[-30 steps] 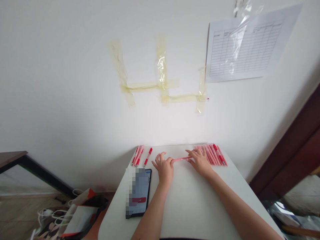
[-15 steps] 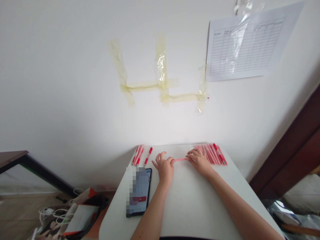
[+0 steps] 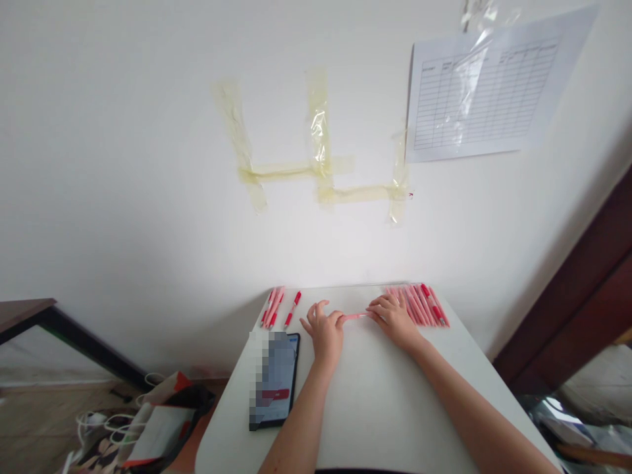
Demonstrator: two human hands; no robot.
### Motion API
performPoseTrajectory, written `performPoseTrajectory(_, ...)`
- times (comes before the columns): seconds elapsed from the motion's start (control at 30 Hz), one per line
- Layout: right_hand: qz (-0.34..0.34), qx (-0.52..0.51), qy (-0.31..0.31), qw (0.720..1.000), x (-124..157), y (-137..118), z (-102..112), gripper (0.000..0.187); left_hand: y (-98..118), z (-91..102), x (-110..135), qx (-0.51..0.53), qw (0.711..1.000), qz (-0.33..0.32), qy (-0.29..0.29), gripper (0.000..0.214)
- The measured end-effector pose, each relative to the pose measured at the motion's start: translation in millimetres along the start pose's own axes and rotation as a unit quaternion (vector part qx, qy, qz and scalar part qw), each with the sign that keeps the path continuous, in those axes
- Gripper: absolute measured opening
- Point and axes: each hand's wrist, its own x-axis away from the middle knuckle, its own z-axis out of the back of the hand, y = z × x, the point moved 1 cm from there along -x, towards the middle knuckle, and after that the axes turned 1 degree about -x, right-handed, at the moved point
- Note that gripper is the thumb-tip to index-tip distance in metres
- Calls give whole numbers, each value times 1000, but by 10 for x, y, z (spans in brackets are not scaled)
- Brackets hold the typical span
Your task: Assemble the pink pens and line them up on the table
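Note:
A slim pink pen (image 3: 352,316) lies level between my two hands, just above or on the white table. The thumb and index finger of my left hand (image 3: 326,337) pinch its left end, with the other fingers raised and spread. My right hand (image 3: 397,324) closes its fingertips on the right end, which they partly hide; a paler stretch shows beside them. Just past my right hand lies a row of pink pens (image 3: 419,304) with a red pen (image 3: 432,305) among them. Left of my left hand is a single red pen (image 3: 293,309).
Several red and pink pens (image 3: 273,307) lie at the far left corner of the white table (image 3: 380,408). A phone (image 3: 276,382), partly pixelated, rests beside my left forearm. The wall (image 3: 148,164) rises behind the table. Bags and cables (image 3: 158,428) sit on the floor to the left.
Both hands stay almost in place. Near my right fingertips, the pen now shows a pale stretch where it looked pink before.

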Motion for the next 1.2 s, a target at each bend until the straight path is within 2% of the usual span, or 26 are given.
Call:
performPoseTrajectory(0.13, 2, -1, -3, 1000, -21, -2, -19, 13, -5, -11, -1, -6, 1000, -1, -8, 16)
performPoseTrajectory(0.37, -11, 0, -9, 1000, -23, -11, -2, 12, -43, -51, 3, -21, 999, -24, -29, 12)
performPoseTrajectory(0.47, -14, 0, -10, 1000, -10, 7, -6, 17, -50, -59, 3, -22, 999, -27, -29, 12)
performPoseTrajectory(0.6, -9, -4, -14, 1000, 3, 18, -13, 31, -42, -46, 0, -24, 999, -21, -19, 14)
performPoseTrajectory(1.0, -7, 5, -11, 1000, -21, -14, 16, 16, -39, -31, 0, -18, 1000, -19, -11, 13)
performPoseTrajectory(1.2, -6, -21, -18, 1000, -14, -17, 24, 27, -36, -25, 4, -16, 1000, -21, -4, 13)
